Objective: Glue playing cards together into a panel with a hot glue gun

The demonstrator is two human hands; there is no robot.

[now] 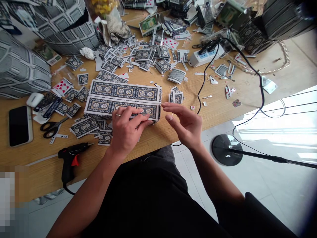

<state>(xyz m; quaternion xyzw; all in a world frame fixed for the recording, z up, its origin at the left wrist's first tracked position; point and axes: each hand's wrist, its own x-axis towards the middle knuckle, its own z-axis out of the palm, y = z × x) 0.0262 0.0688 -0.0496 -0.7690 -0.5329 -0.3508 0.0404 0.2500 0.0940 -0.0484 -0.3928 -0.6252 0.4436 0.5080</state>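
A long flat box covered in playing cards (123, 90), backs outward in dark blue and white, lies on the wooden table in front of me. My left hand (127, 125) grips its near edge, fingers across the top and thumb by the front right side. Just off the box's right end, my right hand (184, 124) is held open with curved fingers and nothing in it. Small cut card pieces (176, 97) lie beyond the right fingertips. Below the box's near left side, more card strips (85, 127) are partly hidden under it.
At left are a phone (20, 125), black scissors (53, 127) and a black glue gun (70, 158). Card scraps (146, 56) cover the back. A power strip (206, 54) trails a black cable at right. Large card-covered forms (22, 66) stand at far left.
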